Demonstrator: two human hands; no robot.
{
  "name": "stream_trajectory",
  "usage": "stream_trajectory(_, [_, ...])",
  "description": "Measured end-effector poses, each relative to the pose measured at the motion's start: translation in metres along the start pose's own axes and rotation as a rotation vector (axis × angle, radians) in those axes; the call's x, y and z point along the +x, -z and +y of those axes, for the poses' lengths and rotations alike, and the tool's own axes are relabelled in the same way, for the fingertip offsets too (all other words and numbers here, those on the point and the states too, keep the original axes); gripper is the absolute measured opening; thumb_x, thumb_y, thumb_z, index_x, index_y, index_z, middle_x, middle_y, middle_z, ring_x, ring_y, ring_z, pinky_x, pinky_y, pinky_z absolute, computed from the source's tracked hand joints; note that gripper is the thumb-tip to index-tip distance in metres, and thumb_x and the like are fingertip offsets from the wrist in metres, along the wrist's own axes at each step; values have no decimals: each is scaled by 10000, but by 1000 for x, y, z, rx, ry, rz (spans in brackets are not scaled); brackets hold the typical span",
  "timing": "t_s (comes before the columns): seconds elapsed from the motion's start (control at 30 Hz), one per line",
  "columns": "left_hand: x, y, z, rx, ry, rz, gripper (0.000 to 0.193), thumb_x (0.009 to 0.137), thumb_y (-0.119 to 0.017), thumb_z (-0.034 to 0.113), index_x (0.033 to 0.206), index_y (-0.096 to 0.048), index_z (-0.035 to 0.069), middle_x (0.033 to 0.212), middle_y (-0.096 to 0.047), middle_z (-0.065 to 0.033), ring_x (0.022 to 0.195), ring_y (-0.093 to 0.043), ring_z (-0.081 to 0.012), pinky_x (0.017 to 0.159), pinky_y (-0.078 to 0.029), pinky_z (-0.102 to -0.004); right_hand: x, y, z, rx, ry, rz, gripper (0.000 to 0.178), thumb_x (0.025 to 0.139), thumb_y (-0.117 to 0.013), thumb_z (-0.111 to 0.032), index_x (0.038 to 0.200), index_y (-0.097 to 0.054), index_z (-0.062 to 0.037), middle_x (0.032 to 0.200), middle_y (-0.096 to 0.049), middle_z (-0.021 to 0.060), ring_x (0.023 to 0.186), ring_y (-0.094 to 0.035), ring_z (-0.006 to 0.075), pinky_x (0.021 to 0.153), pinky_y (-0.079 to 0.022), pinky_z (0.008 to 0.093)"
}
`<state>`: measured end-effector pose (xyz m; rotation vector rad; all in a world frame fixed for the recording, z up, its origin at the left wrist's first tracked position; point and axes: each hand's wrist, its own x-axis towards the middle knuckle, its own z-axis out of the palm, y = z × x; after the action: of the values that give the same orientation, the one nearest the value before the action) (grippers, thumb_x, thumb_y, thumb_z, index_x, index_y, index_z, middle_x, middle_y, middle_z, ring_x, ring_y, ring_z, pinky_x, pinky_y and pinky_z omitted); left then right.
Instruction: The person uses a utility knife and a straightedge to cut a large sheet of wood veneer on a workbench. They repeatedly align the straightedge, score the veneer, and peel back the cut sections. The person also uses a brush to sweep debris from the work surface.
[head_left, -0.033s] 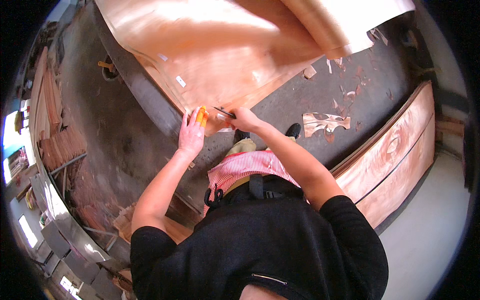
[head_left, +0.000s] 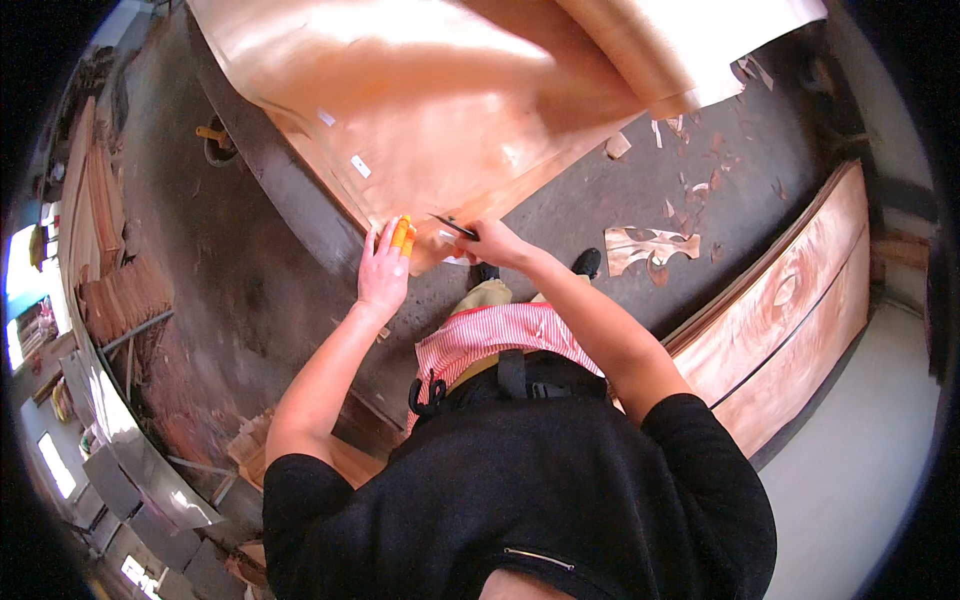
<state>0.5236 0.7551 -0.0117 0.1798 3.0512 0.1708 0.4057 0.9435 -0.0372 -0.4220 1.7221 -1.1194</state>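
My left hand (head_left: pixel 382 275) lies with fingers stretched out on the near corner of a large reddish-brown wood veneer sheet (head_left: pixel 440 120). Orange covers (head_left: pixel 402 234) wrap some of its fingers. Just to the right, my right hand (head_left: pixel 497 246) is closed around a dark, thin, pointed tool that looks like a knife (head_left: pixel 455 227). Its tip points left, over the veneer corner. A small white piece (head_left: pixel 452 260) shows beneath the right hand; what it is I cannot make out. Two small white labels (head_left: pixel 361 166) lie on the sheet's left part.
A rolled part of the veneer (head_left: pixel 640 60) rises at the far right. Veneer scraps (head_left: pixel 652 250) lie on the dark floor to the right. Beyond them leans a stack of veneer panels (head_left: pixel 780 310). An orange-handled tool (head_left: pixel 212 134) rests at the left; more veneer bundles (head_left: pixel 125 300) stand farther left.
My right hand and the knife have shifted slightly to the right. The left hand stays on the veneer corner.
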Motion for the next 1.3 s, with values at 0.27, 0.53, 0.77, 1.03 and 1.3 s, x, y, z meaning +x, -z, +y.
stream_trajectory(0.27, [33, -5, 28, -149, -53, 19, 631, 771, -562, 329, 1287, -347, 37, 1365, -275, -130, 1254, -261, -278, 1030, -222, -414, -57, 13, 26, 423, -11, 144, 161, 871, -503, -206, 880, -538, -49, 651, -545, -22, 558, -441, 48, 491, -328, 192])
stream_trajectory(0.53, [31, -9, 24, -124, -76, -33, 693, 751, -574, 384, 1304, -324, 49, 1374, -264, -118, 1271, -227, -265, 1041, -176, -441, -47, 16, 38, 454, 41, 180, 127, 864, -494, -139, 865, -515, -14, 667, -549, 18, 603, -511, 84, 581, -416, 222])
stream_trajectory(0.77, [33, -7, 26, -111, -74, -48, 672, 746, -580, 397, 1289, -354, 71, 1346, -296, -132, 1267, -231, -270, 1040, -182, -442, -39, 12, 53, 428, 44, 174, 125, 863, -499, -134, 884, -513, -11, 661, -548, 9, 600, -500, 77, 566, -408, 218])
stream_trajectory(1.03, [32, -3, 22, -123, -118, -40, 598, 748, -580, 381, 1240, -428, 75, 1331, -333, -113, 1267, -236, -261, 1034, -193, -438, -44, 16, 50, 396, 11, 209, 125, 860, -500, -115, 908, -507, 1, 694, -568, 24, 600, -508, 82, 568, -420, 222])
stream_trajectory(1.3, [31, -4, 20, -112, -140, -47, 525, 752, -574, 368, 1175, -499, 64, 1319, -360, -103, 1272, -236, -251, 1029, -194, -443, -28, 13, 35, 400, 67, 243, 151, 844, -524, -149, 871, -546, -2, 709, -609, 35, 583, -522, 90, 558, -433, 234])
